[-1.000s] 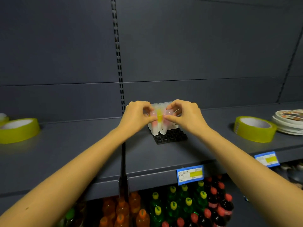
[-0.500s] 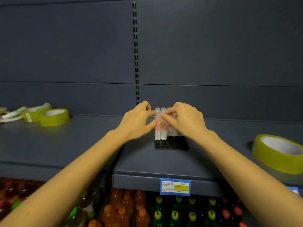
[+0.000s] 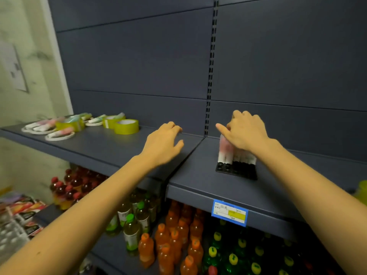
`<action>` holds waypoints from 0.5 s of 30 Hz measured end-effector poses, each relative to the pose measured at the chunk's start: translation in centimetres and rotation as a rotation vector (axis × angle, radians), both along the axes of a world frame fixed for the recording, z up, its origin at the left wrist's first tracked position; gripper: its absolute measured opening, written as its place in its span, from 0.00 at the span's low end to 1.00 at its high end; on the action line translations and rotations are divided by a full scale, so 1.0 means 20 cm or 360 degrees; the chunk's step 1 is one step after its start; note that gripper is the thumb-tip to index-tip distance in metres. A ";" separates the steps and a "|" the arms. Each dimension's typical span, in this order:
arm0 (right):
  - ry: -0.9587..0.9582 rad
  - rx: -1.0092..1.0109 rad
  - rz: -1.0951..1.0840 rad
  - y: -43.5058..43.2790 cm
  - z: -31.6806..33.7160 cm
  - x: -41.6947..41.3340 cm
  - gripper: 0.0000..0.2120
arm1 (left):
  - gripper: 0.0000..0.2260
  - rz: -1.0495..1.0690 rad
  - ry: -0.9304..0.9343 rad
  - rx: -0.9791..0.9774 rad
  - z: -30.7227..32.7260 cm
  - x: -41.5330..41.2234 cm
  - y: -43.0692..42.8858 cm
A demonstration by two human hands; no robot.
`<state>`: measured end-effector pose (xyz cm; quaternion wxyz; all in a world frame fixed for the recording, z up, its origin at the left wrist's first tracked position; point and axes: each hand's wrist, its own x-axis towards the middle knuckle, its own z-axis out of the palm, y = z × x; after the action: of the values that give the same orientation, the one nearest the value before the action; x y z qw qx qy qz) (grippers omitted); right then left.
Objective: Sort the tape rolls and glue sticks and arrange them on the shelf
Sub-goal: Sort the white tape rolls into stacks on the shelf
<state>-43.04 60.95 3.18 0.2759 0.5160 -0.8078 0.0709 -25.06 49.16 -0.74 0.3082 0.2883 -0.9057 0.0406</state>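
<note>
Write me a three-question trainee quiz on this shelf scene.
1. True or false: the left hand holds a tape roll.
2. The glue sticks stand in: A) a black tray B) a white bowl C) a cardboard box.
3. Which hand touches the glue sticks?

Key: 1. False, it holds nothing. 2. A. 3. The right hand.

A dark blue-grey shelf [image 3: 111, 143] with back panels [image 3: 139, 56] and a slotted upright [image 3: 210, 76] stands against a pale marbled wall [image 3: 29, 36] bearing a paper notice [image 3: 14, 70]. Bottled drinks [image 3: 174, 235] fill the dim tier below.
</note>
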 end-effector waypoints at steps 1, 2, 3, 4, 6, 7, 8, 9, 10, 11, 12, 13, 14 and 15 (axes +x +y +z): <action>0.0074 -0.0008 0.0048 -0.03 -0.01 0.03 0.23 | 0.16 0.0037 -0.0006 0.0009 -0.01 0.05 -0.01; 0.0093 -0.0044 0.0127 -0.06 -0.03 0.08 0.20 | 0.15 0.0079 -0.0003 0.0024 -0.01 0.10 -0.03; 0.0067 -0.0094 0.0227 -0.10 -0.04 0.13 0.18 | 0.14 0.0127 0.0008 0.0040 -0.02 0.16 -0.05; 0.0021 -0.0130 0.0330 -0.14 -0.06 0.19 0.17 | 0.13 0.0176 0.0019 0.0056 -0.02 0.22 -0.07; -0.0060 -0.0102 0.0491 -0.24 -0.09 0.32 0.16 | 0.13 0.0275 0.0027 0.0088 -0.03 0.35 -0.12; -0.0087 -0.0062 0.0553 -0.30 -0.10 0.38 0.16 | 0.13 0.0322 0.0022 0.0098 -0.04 0.42 -0.15; -0.0115 -0.0026 0.0606 -0.35 -0.11 0.44 0.16 | 0.13 0.0366 0.0011 0.0105 -0.04 0.49 -0.18; -0.0144 -0.0002 0.0652 -0.40 -0.12 0.50 0.15 | 0.13 0.0404 0.0003 0.0107 -0.05 0.56 -0.22; -0.0171 0.0009 0.0691 -0.46 -0.12 0.56 0.15 | 0.13 0.0437 -0.0004 0.0107 -0.05 0.63 -0.26; -0.0195 0.0015 0.0719 -0.52 -0.13 0.61 0.15 | 0.13 0.0463 -0.0010 0.0107 -0.05 0.71 -0.30; -0.0217 0.0020 0.0737 -0.58 -0.14 0.67 0.15 | 0.13 0.0486 -0.0018 0.0107 -0.05 0.78 -0.34; -0.0242 0.0029 0.0746 -0.64 -0.15 0.72 0.14 | 0.13 0.0507 -0.0024 0.0111 -0.05 0.85 -0.38; -0.0276 0.0041 0.0754 -0.70 -0.15 0.77 0.14 | 0.13 0.0530 -0.0030 0.0117 -0.05 0.92 -0.42; -0.0319 0.0055 0.0756 -0.77 -0.16 0.83 0.13 | 0.13 0.0555 -0.0038 0.0122 -0.05 0.99 -0.47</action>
<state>-26.42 45.60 0.05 0.1612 0.6862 -0.6884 0.1709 -5.18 39.68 -1.73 0.2746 0.4522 -0.8464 0.0621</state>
